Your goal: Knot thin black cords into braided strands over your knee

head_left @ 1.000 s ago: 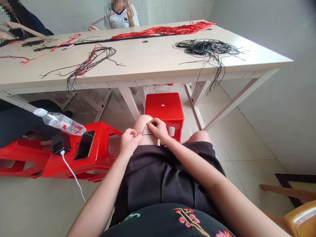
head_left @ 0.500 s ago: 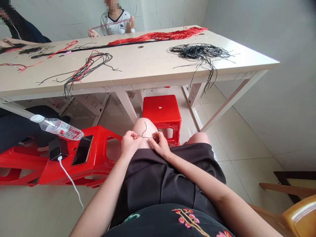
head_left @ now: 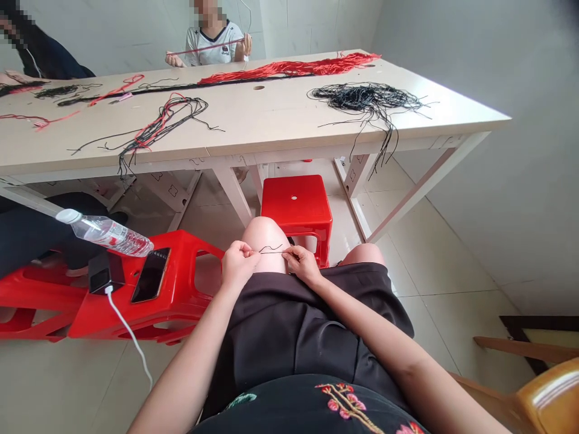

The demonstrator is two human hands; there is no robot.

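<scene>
Over our left knee (head_left: 265, 232), a short black cord (head_left: 270, 249) runs between our two hands, with a loose bit curling just above the line. Our left hand (head_left: 237, 265) pinches one end between thumb and forefinger. Our right hand (head_left: 302, 264) pinches the other end the same way, so both are closed on the cord. Just beyond the knee stands an upright red stool (head_left: 296, 202). To our left, a tipped red stool (head_left: 181, 250) carries a phone (head_left: 151, 275), a black charger (head_left: 105, 271) and a water bottle (head_left: 106, 232). Farther off, the table (head_left: 271, 120) holds a black cord bundle (head_left: 366, 96) and red cords (head_left: 294, 65).
</scene>
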